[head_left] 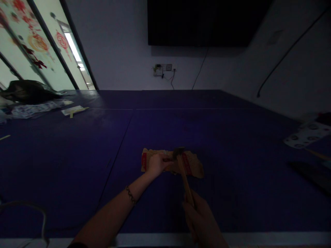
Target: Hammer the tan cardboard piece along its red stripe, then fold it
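A piece of tan cardboard (195, 163) with red printed patches lies flat on the dark blue surface (219, 137). My left hand (157, 164) rests on its left half, with thumb and fingers closed on something small and dark that I cannot make out. In my right hand (198, 215), nearer to me, is the wooden handle of a hammer (184, 174). The hammer's dark head is over the middle of the cardboard, just right of my left fingertips; whether it touches anything there is unclear.
A dark bag (29, 91), patterned cloth and a white packet (73, 110) lie at the far left. Patterned cloth (306, 136) and a dark flat object (310, 175) are at the right. A pale cable (38, 208) curves at the near left. Beyond is a wall with sockets.
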A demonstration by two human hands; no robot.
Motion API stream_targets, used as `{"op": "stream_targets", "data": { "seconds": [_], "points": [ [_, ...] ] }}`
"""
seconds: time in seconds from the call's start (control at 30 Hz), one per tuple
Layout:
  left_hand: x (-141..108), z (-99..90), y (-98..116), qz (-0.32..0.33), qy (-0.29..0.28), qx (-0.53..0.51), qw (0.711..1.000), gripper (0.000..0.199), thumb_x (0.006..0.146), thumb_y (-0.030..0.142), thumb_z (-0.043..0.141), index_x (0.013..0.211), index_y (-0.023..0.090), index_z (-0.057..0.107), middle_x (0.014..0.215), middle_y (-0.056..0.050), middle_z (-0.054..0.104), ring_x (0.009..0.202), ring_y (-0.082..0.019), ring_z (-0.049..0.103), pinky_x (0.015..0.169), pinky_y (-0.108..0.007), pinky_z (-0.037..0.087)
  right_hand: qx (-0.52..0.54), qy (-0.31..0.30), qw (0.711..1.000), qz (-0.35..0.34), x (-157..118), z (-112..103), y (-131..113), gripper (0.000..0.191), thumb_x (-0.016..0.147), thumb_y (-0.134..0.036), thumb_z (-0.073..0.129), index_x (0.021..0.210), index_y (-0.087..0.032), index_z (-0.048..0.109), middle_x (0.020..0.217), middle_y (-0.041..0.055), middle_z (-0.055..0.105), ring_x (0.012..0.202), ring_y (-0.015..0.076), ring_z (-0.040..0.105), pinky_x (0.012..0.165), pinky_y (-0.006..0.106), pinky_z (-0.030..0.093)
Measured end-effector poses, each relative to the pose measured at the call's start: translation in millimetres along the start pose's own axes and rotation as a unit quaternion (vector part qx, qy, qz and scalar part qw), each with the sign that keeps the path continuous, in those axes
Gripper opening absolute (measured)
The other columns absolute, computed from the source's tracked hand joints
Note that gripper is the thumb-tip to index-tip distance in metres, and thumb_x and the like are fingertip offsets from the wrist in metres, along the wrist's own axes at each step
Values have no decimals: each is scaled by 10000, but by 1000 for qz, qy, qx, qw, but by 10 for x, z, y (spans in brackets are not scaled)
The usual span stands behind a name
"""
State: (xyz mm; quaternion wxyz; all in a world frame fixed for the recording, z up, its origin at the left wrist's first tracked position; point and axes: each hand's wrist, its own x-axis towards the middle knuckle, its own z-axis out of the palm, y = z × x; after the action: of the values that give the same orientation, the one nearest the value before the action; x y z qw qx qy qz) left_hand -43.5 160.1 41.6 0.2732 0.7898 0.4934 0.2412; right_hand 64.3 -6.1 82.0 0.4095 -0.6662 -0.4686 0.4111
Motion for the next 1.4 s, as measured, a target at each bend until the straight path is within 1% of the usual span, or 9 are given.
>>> {"op": "stream_targets", "data": {
  "seconds": [0.13,0.3,0.43,0.57,0.73,0.9,1.1,1.2,1.4],
  "points": [
    [-2,11,11,-7,7,11,1000,230,733,398,584,839,229,698,807,-7,686,747,-179,615,631,-240,426,14,14,1000,6,-28,55,108,144,658,-319,471,679,-183,511,529,-36,434,482,124,421,452,231,348],
    [10,-7,52,-33,-8,26,999,269,747,442,551,800,226,703,782,-9,687,735,-184,620,624,-243,422,27,16,1000,-3,-72,61,39,163,670,-333,464,712,-181,505,543,-35,443,482,119,423,450,228,339],
    [40,-14,79,-45,-13,45,998,251,722,433,585,796,223,702,758,-11,687,705,-176,618,584,-226,407,25,-5,999,21,12,62,21,147,645,-342,459,646,-195,465,493,-57,390,419,106,376,400,224,314],
    [80,-18,89,-45,-5,56,997,270,690,453,607,742,207,706,709,-11,678,656,-167,607,524,-217,372,48,-25,998,41,20,42,84,137,677,-338,449,691,-202,464,435,-89,340,339,86,302,340,212,246],
    [109,-27,97,-70,-33,67,995,333,699,511,563,712,210,704,661,3,666,611,-145,593,478,-208,329,72,6,997,14,34,20,47,169,629,-340,492,697,-186,492,493,-71,377,403,86,333,370,203,271],
    [99,-37,126,-89,-36,82,992,293,697,476,584,766,218,705,698,1,677,643,-150,606,494,-202,337,56,-4,998,25,111,71,1,123,606,-313,479,595,-192,458,485,-63,376,427,92,349,385,209,296],
    [62,-17,94,-60,-17,47,997,260,703,443,599,805,226,699,755,3,679,696,-164,609,564,-221,391,201,-19,978,48,15,55,152,230,640,-373,564,734,-193,456,454,-110,339,316,42,259,284,163,215],
    [54,4,15,-24,-2,6,1000,266,660,388,659,842,196,687,774,-17,673,725,-179,605,624,-246,419,272,4,962,29,38,-8,317,299,636,-395,624,775,-197,448,426,-122,373,272,24,244,247,138,205],
    [81,-17,-108,29,-2,-87,996,492,547,188,742,1020,165,608,919,-39,651,772,-161,597,696,-247,456,396,41,917,16,204,-150,620,304,629,-373,679,742,-200,456,346,-144,346,225,14,243,211,97,216]
  ]
}}
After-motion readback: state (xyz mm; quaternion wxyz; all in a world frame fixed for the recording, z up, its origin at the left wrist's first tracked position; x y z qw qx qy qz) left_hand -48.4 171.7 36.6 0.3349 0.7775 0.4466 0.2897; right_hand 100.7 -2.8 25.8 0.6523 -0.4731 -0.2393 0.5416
